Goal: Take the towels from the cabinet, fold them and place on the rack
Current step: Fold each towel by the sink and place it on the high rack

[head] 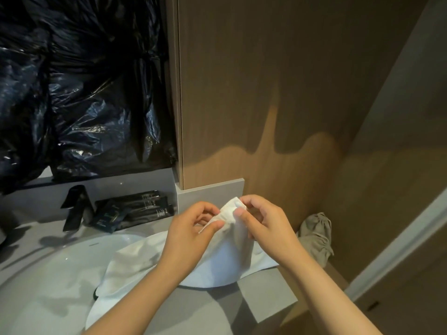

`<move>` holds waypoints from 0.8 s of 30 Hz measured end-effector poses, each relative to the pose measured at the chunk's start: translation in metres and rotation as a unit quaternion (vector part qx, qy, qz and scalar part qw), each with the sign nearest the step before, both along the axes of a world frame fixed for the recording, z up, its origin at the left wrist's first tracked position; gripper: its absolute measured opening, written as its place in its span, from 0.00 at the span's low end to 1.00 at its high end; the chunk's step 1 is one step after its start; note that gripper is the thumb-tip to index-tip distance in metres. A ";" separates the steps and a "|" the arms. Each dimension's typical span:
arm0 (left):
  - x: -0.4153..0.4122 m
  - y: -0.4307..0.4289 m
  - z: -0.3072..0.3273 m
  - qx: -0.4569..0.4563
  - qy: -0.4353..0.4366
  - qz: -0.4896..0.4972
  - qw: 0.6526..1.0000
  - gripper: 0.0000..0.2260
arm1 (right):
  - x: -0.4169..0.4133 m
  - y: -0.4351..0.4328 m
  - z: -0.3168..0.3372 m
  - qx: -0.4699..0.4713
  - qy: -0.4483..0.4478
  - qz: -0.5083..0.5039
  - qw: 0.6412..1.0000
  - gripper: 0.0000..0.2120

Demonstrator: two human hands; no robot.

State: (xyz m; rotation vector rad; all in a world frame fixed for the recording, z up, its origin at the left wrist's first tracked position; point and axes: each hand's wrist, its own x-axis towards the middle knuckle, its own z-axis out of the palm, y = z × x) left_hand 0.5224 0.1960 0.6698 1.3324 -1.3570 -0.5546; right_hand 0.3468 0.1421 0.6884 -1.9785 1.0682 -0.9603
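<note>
Done: towel (232, 259) out, on worktop (212, 308).
Fingers: left hand (193, 234) and right hand (263, 226) pinch one corner.
Left: folding, rack.

The towel (232, 257) is white cloth, soft and matt, with a fine woven texture at its raised corner. The black plastic sheet (84, 93) is glossy and crinkled. The wall panel (266, 93) shows matt wood grain. The tabletop (212, 308) is smooth matt grey. The basin (53, 269) is glossy white and looks ceramic. The black packets (135, 209) have a faint satin sheen. The beige bag (316, 235) is rumpled matt cloth.
</note>
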 end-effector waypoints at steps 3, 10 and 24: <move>-0.002 -0.002 0.000 0.000 -0.002 -0.007 1.000 0.09 | 0.000 -0.001 0.003 -0.023 0.003 0.001 1.000 0.05; 0.012 -0.011 -0.002 0.010 -0.106 -0.036 0.994 0.07 | -0.005 -0.011 0.016 -0.075 -0.043 -0.064 0.994 0.06; 0.036 -0.037 -0.020 0.060 -0.203 -0.031 0.977 0.14 | -0.054 -0.043 0.070 -0.160 -0.100 -0.232 0.954 0.10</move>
